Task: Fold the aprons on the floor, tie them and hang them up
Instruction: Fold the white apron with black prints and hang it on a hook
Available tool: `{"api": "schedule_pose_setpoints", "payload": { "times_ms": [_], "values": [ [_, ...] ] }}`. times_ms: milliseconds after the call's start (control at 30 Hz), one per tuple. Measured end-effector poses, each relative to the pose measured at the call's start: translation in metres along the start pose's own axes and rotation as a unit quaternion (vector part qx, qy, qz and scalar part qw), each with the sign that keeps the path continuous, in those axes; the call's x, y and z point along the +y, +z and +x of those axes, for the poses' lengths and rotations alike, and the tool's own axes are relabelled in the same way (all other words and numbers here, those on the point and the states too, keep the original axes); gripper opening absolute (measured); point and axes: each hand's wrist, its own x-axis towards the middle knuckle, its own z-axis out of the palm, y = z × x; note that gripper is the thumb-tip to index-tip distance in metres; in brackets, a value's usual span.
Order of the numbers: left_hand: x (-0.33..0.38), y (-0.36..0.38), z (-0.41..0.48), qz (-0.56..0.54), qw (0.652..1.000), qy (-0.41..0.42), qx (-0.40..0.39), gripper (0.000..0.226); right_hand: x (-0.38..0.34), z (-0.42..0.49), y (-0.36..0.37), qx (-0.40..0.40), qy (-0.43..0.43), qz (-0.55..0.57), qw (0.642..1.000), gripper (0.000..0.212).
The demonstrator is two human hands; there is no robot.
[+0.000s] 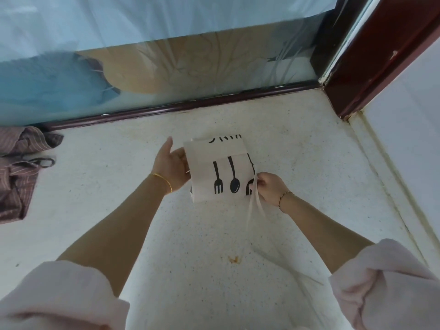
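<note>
folded white apron (219, 172), cutlery print

White apron (220, 172) – black cutlery print; striped mauve apron (17, 163).

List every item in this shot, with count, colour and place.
Folded apron: one, white with black cutlery print, held mid-frame.
Apron tie: one, white, dangling at its right edge.
Striped apron: one, mauve-brown, crumpled on floor, left.
Floor: one, speckled off-white, below.
Glass panel: one, blue and tan, top.
Door frame: one, dark red, upper right.
Sleeves: two, pale pink, bottom corners.
Left grip: one, holds folded apron's left edge.
Right grip: one, pinches apron tie.
</note>
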Motion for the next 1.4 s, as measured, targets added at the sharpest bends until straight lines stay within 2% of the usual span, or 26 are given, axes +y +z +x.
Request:
{"api": "schedule_pose_setpoints", "payload": {
  "times_ms": [67,200,300,400,500,633,800,867,900,933,967,1000,1033,1067,1133,1167,1200,1267,1333,1400],
  "values": [
    [-0.012,-0.006,0.006,0.036,0.998,0.005,0.043,0.062,-0.003,0.008,0.006,0.022,0.024,0.011,0.999,0.024],
    [-0.032,-0.013,0.013,0.21,0.975,-0.024,0.066,0.036,-0.01,0.016,0.011,0.047,0.027,-0.017,0.998,0.019],
    [-0.038,-0.013,0.019,0.368,0.923,0.022,0.115,0.022,-0.016,0.016,0.012,0.059,0.024,-0.054,0.997,0.027],
    [-0.04,-0.012,0.024,0.477,0.863,0.03,0.163,0.021,-0.018,0.018,0.015,0.047,0.024,-0.092,0.994,0.032],
    [-0.043,-0.016,0.025,0.547,0.815,0.01,0.189,0.017,-0.02,0.017,0.02,0.028,0.035,-0.104,0.994,0.032],
    [-0.05,-0.02,0.023,0.586,0.779,0.023,0.222,0.013,-0.022,0.014,0.027,0.017,0.05,-0.119,0.992,0.019],
    [-0.052,-0.022,0.024,0.6,0.765,0.049,0.226,0.015,-0.024,0.017,0.032,0.017,0.071,-0.133,0.988,0.02],
    [-0.05,-0.02,0.025,0.573,0.784,0.047,0.236,0.015,-0.025,0.016,0.031,0.026,0.086,-0.095,0.991,0.02],
    [-0.048,-0.017,0.022,0.548,0.798,0.048,0.246,0.017,-0.027,0.014,0.03,0.045,0.1,-0.068,0.992,0.019],
    [-0.046,-0.015,0.019,0.537,0.798,0.065,0.266,0.022,-0.029,0.011,0.029,0.08,0.109,-0.055,0.989,0.018],
    [-0.045,-0.014,0.017,0.563,0.766,0.109,0.29,0.028,-0.032,0.007,0.028,0.127,0.104,-0.067,0.984,0.018],
    [-0.044,-0.014,0.016,0.619,0.707,0.17,0.296,0.033,-0.033,0.002,0.028,0.179,0.072,-0.094,0.977,0.019],
    [-0.043,-0.014,0.015,0.667,0.652,0.234,0.274,0.036,-0.035,-0.001,0.03,0.217,0.005,-0.125,0.968,0.021],
    [-0.043,-0.013,0.016,0.7,0.615,0.284,0.226,0.04,-0.037,-0.005,0.033,0.229,-0.085,-0.154,0.957,0.024],
    [-0.045,-0.009,0.022,0.757,0.572,0.294,0.117,0.049,-0.042,-0.009,0.041,0.177,-0.246,-0.245,0.921,0.02],
    [-0.047,-0.008,0.025,0.781,0.553,0.277,0.089,0.052,-0.045,-0.01,0.046,0.127,-0.286,-0.308,0.898,0.018],
    [-0.049,-0.007,0.029,0.796,0.543,0.256,0.082,0.053,-0.048,-0.01,0.048,0.078,-0.29,-0.366,0.881,0.024],
    [-0.048,-0.004,0.033,0.799,0.548,0.229,0.095,0.049,-0.053,-0.006,0.041,0.027,-0.218,-0.445,0.868,0.028],
    [-0.043,-0.003,0.038,0.793,0.556,0.226,0.102,0.042,-0.048,0.005,0.023,0.037,-0.104,-0.481,0.87,0.017],
    [-0.034,-0.002,0.043,0.796,0.555,0.224,0.093,0.035,-0.041,0.014,-0.003,0.04,0.021,-0.485,0.873,0.017]
  ]
}}
